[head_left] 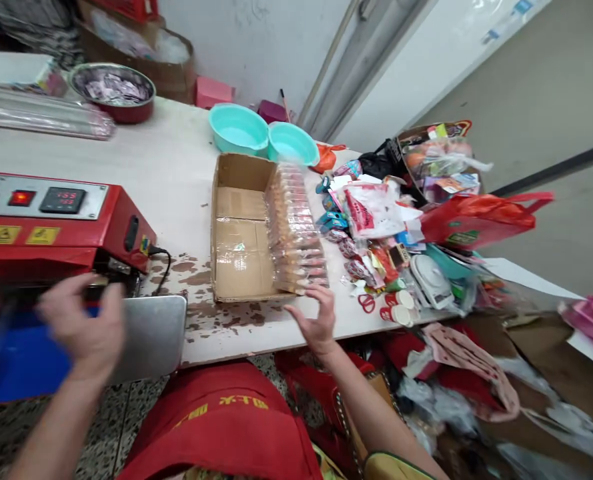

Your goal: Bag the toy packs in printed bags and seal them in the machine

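An open cardboard box point(243, 250) lies on the table in front of me. Along its right side stands a row of clear-wrapped packets point(296, 220) with orange-brown and pink contents. At the near end of the row is my right hand point(316, 319), thumb and fingers apart, its fingertips at or very near the last packet. My left hand point(86, 327) is open with fingers spread, slightly blurred, in front of a red heat-sealing machine point(121, 220) and above its metal tray point(153, 333). I see nothing held in it. A blue surface point(31, 363) shows beside that hand.
Two turquoise basins point(239, 130) stand behind the box. A metal bowl of small sachets point(113, 93) is at the back left, near rolled clear film point(41, 113). Clutter fills the right: a red bag point(476, 220), paper cups point(399, 313), red scissors point(366, 303).
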A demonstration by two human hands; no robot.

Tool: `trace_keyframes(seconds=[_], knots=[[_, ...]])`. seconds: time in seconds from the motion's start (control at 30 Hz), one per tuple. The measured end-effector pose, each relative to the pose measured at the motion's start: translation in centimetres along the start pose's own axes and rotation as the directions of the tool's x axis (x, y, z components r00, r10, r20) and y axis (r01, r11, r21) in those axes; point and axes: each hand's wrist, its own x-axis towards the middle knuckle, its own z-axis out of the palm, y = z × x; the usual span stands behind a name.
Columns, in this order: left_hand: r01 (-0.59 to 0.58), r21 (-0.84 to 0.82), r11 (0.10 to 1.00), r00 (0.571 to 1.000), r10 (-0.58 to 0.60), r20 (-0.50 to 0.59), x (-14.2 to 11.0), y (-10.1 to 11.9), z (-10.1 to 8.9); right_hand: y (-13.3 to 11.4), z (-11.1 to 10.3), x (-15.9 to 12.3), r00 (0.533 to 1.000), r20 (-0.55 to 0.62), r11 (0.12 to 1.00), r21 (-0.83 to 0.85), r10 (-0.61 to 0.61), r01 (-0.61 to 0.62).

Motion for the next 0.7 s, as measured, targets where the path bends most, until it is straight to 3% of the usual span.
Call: trace_keyframes(seconds=[0.03, 0.07, 0.1, 0.13, 0.17, 0.23, 0.27, 0.3, 0.37, 0.5, 0.6, 0.7], knots=[[-0.183, -0.007, 0.983, 0.981, 0.183, 0.069, -1.9, 2.5, 2.6, 2.6, -2.3, 0.1, 0.999, -0.017, 0.994, -0.099, -0.040, 0.038], [-0.333, -0.093, 0.938, 0.904, 0.346, 0.251, -3.7, 5.2, 5.4, 4.9, -4.1, 0.4, 0.997, 0.001, 0.980, -0.180, -0.081, 0.080], [-0.451, -0.173, 0.875, 0.774, 0.481, 0.412, -5.5, 7.9, 8.2, 7.0, -5.5, 0.7, 0.992, 0.051, 0.963, -0.238, -0.118, 0.126], [-0.545, -0.238, 0.804, 0.651, 0.585, 0.484, -7.0, 10.5, 10.9, 8.8, -6.5, 1.2, 0.979, 0.126, 0.942, -0.280, -0.157, 0.187], [-0.628, -0.287, 0.723, 0.522, 0.665, 0.534, -8.1, 12.8, 13.3, 10.2, -7.2, 1.7, 0.957, 0.213, 0.917, -0.305, -0.198, 0.258], [-0.739, -0.320, 0.593, 0.340, 0.738, 0.583, -9.5, 16.1, 17.0, 12.1, -7.9, 2.7, 0.886, 0.372, 0.854, -0.326, -0.278, 0.405], [-0.780, -0.319, 0.539, 0.281, 0.756, 0.591, -9.7, 17.1, 18.0, 12.5, -8.2, 3.2, 0.849, 0.428, 0.820, -0.332, -0.311, 0.467], [-0.809, -0.308, 0.500, 0.248, 0.766, 0.592, -9.5, 17.6, 18.5, 12.6, -8.4, 3.8, 0.819, 0.466, 0.789, -0.336, -0.335, 0.514], [-0.830, -0.285, 0.480, 0.249, 0.776, 0.580, -8.5, 18.1, 18.1, 11.7, -9.0, 5.0, 0.783, 0.495, 0.757, -0.323, -0.376, 0.567], [-0.686, -0.378, 0.622, 0.397, 0.755, 0.521, -4.4, 19.0, 14.1, 6.3, -10.4, 8.8, 0.792, 0.386, 0.835, -0.091, -0.474, 0.543], [-0.341, -0.595, 0.728, 0.484, 0.678, 0.553, -1.0, 20.0, 10.5, 0.9, -10.1, 12.0, 0.821, 0.324, 0.879, 0.254, -0.471, 0.404], [0.125, -0.663, 0.738, 0.634, 0.454, 0.626, 1.6, 19.7, 7.4, -3.6, -7.1, 14.4, 0.891, 0.286, 0.852, 0.493, -0.352, 0.178]])
